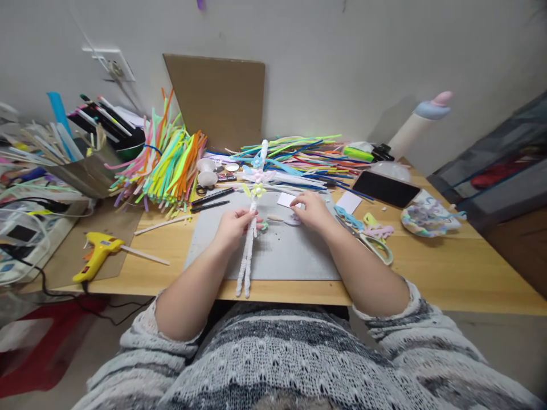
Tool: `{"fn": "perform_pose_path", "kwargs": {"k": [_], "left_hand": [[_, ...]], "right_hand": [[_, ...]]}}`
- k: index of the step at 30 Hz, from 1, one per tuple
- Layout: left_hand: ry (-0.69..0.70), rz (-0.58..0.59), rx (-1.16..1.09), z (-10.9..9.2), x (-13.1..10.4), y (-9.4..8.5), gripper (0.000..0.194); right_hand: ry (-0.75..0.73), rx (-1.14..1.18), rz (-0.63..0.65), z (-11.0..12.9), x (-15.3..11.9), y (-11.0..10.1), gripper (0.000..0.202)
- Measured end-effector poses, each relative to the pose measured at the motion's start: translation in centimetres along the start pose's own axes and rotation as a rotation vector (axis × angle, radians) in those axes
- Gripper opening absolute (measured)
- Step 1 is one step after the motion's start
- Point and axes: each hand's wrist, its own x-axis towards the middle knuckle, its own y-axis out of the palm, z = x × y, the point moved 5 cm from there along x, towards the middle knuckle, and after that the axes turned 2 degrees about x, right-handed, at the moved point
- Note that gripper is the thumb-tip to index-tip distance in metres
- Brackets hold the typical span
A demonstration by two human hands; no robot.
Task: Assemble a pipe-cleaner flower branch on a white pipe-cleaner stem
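My left hand (236,226) is closed around a white fuzzy pipe-cleaner stem (247,259), held upright over the grey mat. The stem splits into two twisted legs at the bottom. A yellow flower (258,191), a pink flower (258,174) and a blue flower (257,162) run up its length. A small green piece (262,226) shows beside my left fingers. My right hand (314,209) hovers low over the mat, its fingers bent and apart. Just under its fingertips lies a small pale purple piece (292,220), beside a light-coloured handle (276,218).
A glue gun (100,250) lies left, its cord trailing off the table. Bundled pipe cleaners (171,171) stand behind, with loose ones (299,159) along the wall. Scissors (376,247), a phone (387,189) and a beaded-looking pastel piece (427,219) lie right. Black pens (211,202) rest at the mat's edge.
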Motion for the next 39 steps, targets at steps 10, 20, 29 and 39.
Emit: {"fn": "perform_pose_path", "kwargs": {"k": [10, 20, 29, 39], "left_hand": [[0.018, 0.015, 0.019, -0.3, -1.2, 0.5, 0.025], [0.082, 0.011, 0.043, -0.6, -1.6, 0.4, 0.029], [0.101, -0.040, 0.092, -0.6, -1.1, -0.3, 0.029], [0.031, -0.057, 0.045, -0.3, -0.8, -0.5, 0.025]], "right_hand": [[-0.117, -0.081, 0.060, 6.2, -2.4, 4.9, 0.024], [-0.018, 0.538, 0.080, 4.2, -1.7, 4.2, 0.017], [0.170, 1.102, -0.437, 0.1, -0.5, -0.3, 0.027], [0.121, 1.113, -0.964, -2.8, -0.9, -2.8, 0.030]]}}
